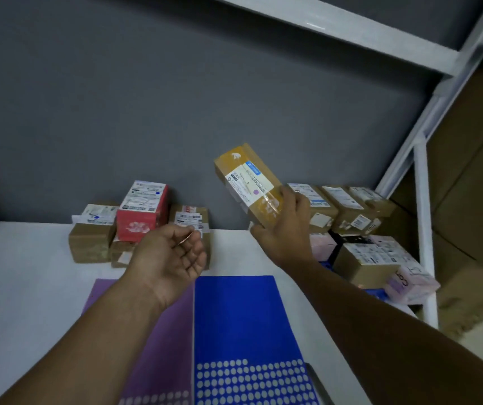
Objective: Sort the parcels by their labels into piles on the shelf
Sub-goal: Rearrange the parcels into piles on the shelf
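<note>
The right hand (287, 229) grips a long brown cardboard parcel (249, 182) by its near end, with the fingers wrapped round the underside and the thumb on the taped face. The parcel is held up in the air and tilted, its far end pointing toward the grey back wall (146, 97). It hangs clear of the white shelf board (24, 287), above the bare strip between the two heaps. Its white label faces up and carries a small purple dot.

The left hand (173, 258) hovers palm up with its fingers loosely spread, just in front of the left-hand pile. In that pile a red box with a white label (142, 211) sits on top of plain brown cartons (91, 241), all pushed back against the wall.

To the right is a bigger heap of brown and pale pink parcels (363, 258), which crowds the corner and reaches the white metal upright (425, 229) at the shelf's end — little room there.

Two sheets lie flat side by side at the near edge of the board, a purple sheet (158, 331) and a blue sheet (240, 317). Both have rows of pale dots along their near ends. The board to the far left is open. A white upper shelf (351, 27) slants overhead, well above the raised parcel.
</note>
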